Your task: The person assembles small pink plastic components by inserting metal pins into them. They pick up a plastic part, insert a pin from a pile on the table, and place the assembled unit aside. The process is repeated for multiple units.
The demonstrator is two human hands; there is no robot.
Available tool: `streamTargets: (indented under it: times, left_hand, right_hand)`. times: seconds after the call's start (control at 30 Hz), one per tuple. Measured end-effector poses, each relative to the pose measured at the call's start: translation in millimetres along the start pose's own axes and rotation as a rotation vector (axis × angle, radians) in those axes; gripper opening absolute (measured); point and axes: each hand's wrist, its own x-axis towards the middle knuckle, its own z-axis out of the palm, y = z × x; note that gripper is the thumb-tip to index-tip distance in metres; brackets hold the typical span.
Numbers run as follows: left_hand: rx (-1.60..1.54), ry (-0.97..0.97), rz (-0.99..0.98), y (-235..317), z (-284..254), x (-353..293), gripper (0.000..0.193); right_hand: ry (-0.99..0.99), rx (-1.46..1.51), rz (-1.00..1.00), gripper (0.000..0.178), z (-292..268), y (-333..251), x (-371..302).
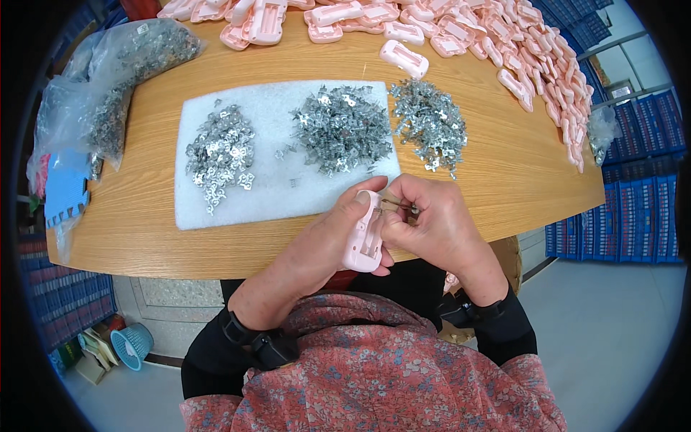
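Note:
My left hand (333, 229) is closed around a pink plastic casing (363, 245) with a hollow battery bay, tilted just past the table's near edge. My right hand (432, 219) pinches a thin dark metal tool (400, 205), its tip at the upper part of the casing; the tool's exact kind is hard to make out. Beyond my hands lies a white foam sheet (270, 194). On it are a pile of small flat metal pieces (223, 147) at left and a pile of metal springs or contacts (342, 129) at right.
Another metal heap (432, 122) lies right of the foam on the wooden table (504, 187). Many pink casings (497, 36) cover the far and right edges. Clear plastic bags (108, 79) of metal parts stand at left, by a blue foam mat (66, 186). Blue crates (612, 223) stand right.

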Motion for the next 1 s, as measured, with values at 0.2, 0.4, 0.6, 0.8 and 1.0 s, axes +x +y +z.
streamTargets:
  times: [0.2,0.4,0.6,0.8,1.0]
  left_hand:
    - [0.029,0.002,0.004,-1,1,2,0.061]
    - [-0.011,-0.009,-0.031,-1,-5,3,0.058]
    - [-0.074,-0.047,-0.028,2,-10,2,0.062]
    - [-0.068,-0.107,-0.040,5,-11,0,0.061]
    - [-0.024,-0.132,-0.050,5,-10,1,0.060]
  right_hand:
    - [-0.011,-0.079,-0.045,0.012,-3,-9,4]
    - [-0.037,-0.026,0.016,0.015,-7,-13,6]
    - [0.030,-0.070,-0.021,0.016,-13,-1,2]
    - [-0.085,0.433,0.207,0.019,5,11,-2]
    - [-0.103,0.491,0.222,0.020,5,8,1]
